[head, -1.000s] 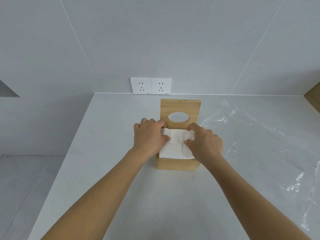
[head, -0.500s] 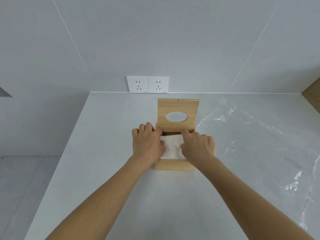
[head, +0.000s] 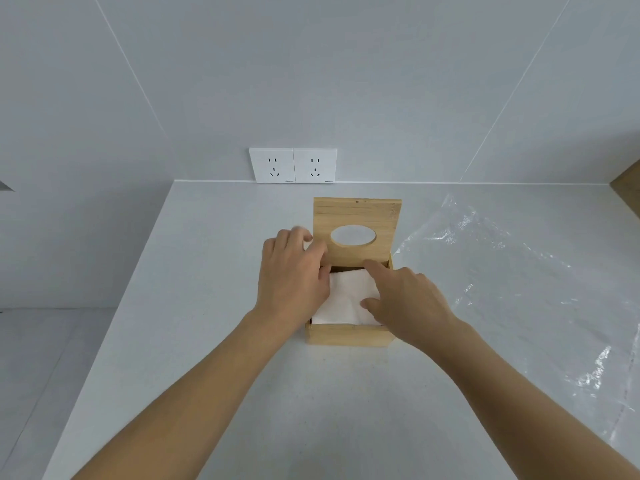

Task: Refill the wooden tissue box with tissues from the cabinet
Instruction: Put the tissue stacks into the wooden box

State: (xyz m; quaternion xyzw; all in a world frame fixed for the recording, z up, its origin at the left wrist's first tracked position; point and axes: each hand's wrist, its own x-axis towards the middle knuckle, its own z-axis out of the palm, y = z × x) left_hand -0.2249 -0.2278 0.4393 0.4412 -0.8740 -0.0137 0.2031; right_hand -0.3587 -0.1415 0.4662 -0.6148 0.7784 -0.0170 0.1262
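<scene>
The wooden tissue box (head: 349, 336) sits at the centre of the frame on the white desk (head: 214, 271), its long axis running away from the person toward the wall. Its lid (head: 388, 237) stands upright at the far end, and the white tissues (head: 343, 299) already lie inside, their top sheet slightly rumpled. Both hands are on the box. The right hand (head: 405, 303) is the one over the stack, its grip loose and holding nothing: the forefinger reaches straight toward the back edge under the lid, and the thumb lies flat on the paper. The left hand (head: 294, 275) is at the box's left wall with its thumb at the stack's upper left corner. Its fingers are blurred beside the lid's left edge, so whether that grip has the lid cannot be told. The lid lies just above the left hand's fingers, so that hand seems best placed to swing it down, but the right forefinger lies in its path. A crumpled clear plastic wrapper (head: 502, 271) spreads over the desk to the right, apart from the box, and two wall sockets (head: 292, 166) sit above it.
</scene>
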